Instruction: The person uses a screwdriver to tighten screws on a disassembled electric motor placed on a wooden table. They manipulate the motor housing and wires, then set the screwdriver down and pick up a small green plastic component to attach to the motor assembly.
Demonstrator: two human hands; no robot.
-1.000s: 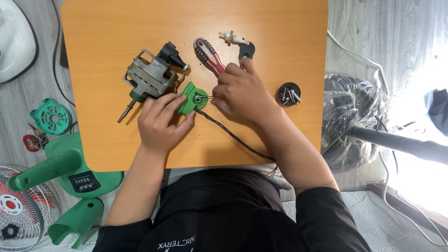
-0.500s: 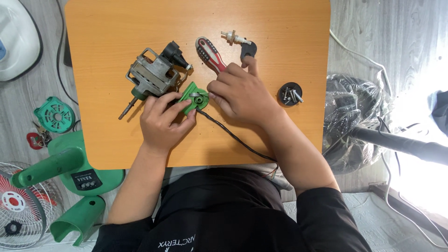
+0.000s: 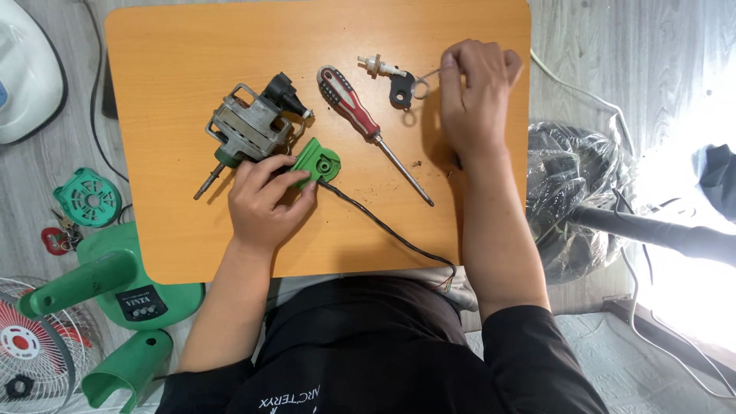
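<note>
- Head view shows a small green plastic housing piece (image 3: 318,162) lying near the middle of the orange surface (image 3: 192,69), pinned under the fingers of the left hand (image 3: 264,201), which curl over its near-left edge; the press seems meant to keep the part from sliding.
- A black cable (image 3: 383,230) runs from that green piece toward the near edge of the surface and drops off beside the person's body, so the piece is tethered and cannot be lifted far.
- Just to the left and farther away, touching the left fingertips, sits a grey metal motor (image 3: 249,126) with a black cap and a shaft pointing down-left; it lies close to the green piece, as parts of one assembly would.
- To the right of the motor a red-and-black-handled screwdriver (image 3: 360,115) lies free on the surface, tip toward the near right, within reach of both hands.
- The right hand (image 3: 471,92) is at the far right of the surface, fingers bunched closed in a pinch on a thin wire loop attached to a small black switch part (image 3: 400,86) with a white tip; the part itself rests on the surface.
- Off the surface, on the floor to the left, stand a green fan base (image 3: 123,284), a round green cover (image 3: 87,197) and a fan grille (image 3: 27,345); a bagged fan head (image 3: 575,192) lies to the right.
</note>
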